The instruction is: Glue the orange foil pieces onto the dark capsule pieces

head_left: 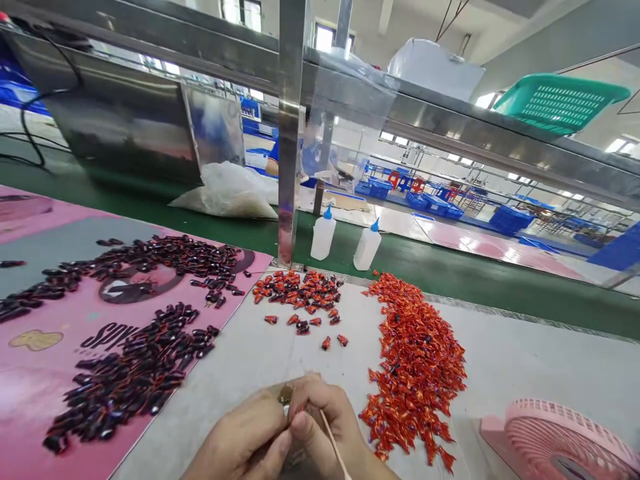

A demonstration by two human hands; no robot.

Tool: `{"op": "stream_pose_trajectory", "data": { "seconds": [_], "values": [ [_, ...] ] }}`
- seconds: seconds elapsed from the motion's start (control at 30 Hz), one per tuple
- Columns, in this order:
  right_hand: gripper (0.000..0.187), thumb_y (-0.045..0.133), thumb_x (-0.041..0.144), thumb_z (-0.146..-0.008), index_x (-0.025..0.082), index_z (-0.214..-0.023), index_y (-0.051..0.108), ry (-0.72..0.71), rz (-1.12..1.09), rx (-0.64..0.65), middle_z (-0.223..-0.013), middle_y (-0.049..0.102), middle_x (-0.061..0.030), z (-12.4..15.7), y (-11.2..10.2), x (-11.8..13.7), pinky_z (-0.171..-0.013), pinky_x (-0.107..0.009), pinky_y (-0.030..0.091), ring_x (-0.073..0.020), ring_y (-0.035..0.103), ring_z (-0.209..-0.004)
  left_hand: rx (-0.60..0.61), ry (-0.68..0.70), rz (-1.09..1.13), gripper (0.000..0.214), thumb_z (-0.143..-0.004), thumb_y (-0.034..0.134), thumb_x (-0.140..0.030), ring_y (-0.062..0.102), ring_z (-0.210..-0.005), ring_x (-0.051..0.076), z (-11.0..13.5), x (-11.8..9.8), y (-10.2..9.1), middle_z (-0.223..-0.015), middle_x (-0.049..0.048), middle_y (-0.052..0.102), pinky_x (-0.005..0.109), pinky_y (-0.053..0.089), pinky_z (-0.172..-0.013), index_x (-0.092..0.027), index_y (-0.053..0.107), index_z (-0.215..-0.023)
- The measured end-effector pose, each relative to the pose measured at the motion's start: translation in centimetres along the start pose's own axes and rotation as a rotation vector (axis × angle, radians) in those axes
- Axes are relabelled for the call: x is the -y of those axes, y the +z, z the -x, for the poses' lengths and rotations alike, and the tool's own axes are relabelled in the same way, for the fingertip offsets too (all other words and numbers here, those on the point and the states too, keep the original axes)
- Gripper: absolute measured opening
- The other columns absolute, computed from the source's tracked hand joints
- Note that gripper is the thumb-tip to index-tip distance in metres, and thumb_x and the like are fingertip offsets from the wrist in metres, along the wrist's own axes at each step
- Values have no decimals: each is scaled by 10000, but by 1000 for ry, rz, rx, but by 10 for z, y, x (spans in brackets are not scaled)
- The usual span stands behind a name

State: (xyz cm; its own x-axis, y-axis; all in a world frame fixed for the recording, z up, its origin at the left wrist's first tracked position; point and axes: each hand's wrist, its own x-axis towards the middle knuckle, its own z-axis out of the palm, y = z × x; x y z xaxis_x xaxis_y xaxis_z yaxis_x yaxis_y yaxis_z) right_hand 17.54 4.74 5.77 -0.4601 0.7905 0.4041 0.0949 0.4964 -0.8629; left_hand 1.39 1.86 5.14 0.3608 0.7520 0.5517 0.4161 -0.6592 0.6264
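A long steel frame (290, 133) crosses the view at 12 o'clock, beyond a green strip (440, 280), with a blurred co-worker's blue sleeve (313, 160) behind clear plastic. On the white tabletop (525, 360), seen from the hands, a pink printed mat (35, 393) lies at 9 o'clock, carrying two broad drifts of dark glossy pieces (135, 373). A long heap of red wrapped pieces (413, 373) sits at 1 o'clock, and a smaller scatter of red and dark pieces (300, 297) at 12 o'clock. Two squeeze bottles with blue nozzles (345, 240) stand beyond that scatter, on the green strip. A pink fan (565, 440) sits at 3 o'clock.

The hands are close together at the bottom edge, fingers curled and nearly touching. A small brownish piece (286, 395) is pinched at the left hand (235, 433)'s fingertips, right beside the right hand (325, 427), which grips a thin wooden stick (335, 447) angled downward.
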Motion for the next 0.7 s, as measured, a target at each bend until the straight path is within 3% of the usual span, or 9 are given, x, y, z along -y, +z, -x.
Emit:
{"op": "stream_pose_trajectory", "data": {
  "seconds": [0.13, 0.23, 0.4, 0.53, 0.63, 0.7],
  "values": [
    [301, 451, 445, -981, 200, -972, 626, -20, 268, -273, -855, 651, -60, -5, -11, -16, -743, -308, 494, -185, 607, -818, 224, 3, -379, 321, -934, 396, -210, 583, -566, 195, -39, 28, -22, -580, 27, 607, 284, 435, -566, -213, 517, -637],
    [194, 500, 326, -949, 195, -946, 643, 34, 322, -355, -855, 672, -56, -9, -18, -29, -737, -305, 498, -186, 614, -820, 484, -276, -639, 311, -944, 401, -236, 652, -680, 235, -81, 59, -28, -690, 68, 686, 307, 454, -645, -201, 579, -690],
    [185, 542, 326, -905, 189, -891, 665, 89, 302, -388, -834, 692, -59, -14, -22, -46, -705, -294, 494, -185, 625, -793, 474, -370, -732, 266, -936, 391, -157, 697, -855, 269, -131, 93, -21, -903, 128, 741, 320, 481, -716, -175, 643, -851],
    [310, 420, 402, -980, 179, -984, 634, 132, 234, -382, -797, 687, -49, -15, -25, -53, -702, -294, 485, -176, 622, -758, 426, -396, -734, 300, -952, 369, -180, 666, -1026, 272, -127, 96, -45, -1097, 132, 721, 348, 484, -854, -184, 640, -1081],
    [365, 310, 421, -1019, 188, -1200, 526, 190, 101, -395, -785, 656, -11, -13, -26, -50, -685, -286, 480, -162, 608, -720, 414, -440, -737, 317, -943, 395, -212, 649, -1071, 273, -103, 92, -78, -1144, 116, 702, 347, 476, -900, -201, 625, -1160],
    [357, 333, 429, -1012, 202, -1239, 490, 204, 28, -406, -859, 638, -18, -9, -24, -45, -720, -293, 490, -161, 606, -758, 429, -479, -742, 295, -911, 451, -214, 659, -1041, 275, -84, 88, -97, -1098, 105, 708, 342, 486, -887, -206, 639, -1138]
  ]
}}
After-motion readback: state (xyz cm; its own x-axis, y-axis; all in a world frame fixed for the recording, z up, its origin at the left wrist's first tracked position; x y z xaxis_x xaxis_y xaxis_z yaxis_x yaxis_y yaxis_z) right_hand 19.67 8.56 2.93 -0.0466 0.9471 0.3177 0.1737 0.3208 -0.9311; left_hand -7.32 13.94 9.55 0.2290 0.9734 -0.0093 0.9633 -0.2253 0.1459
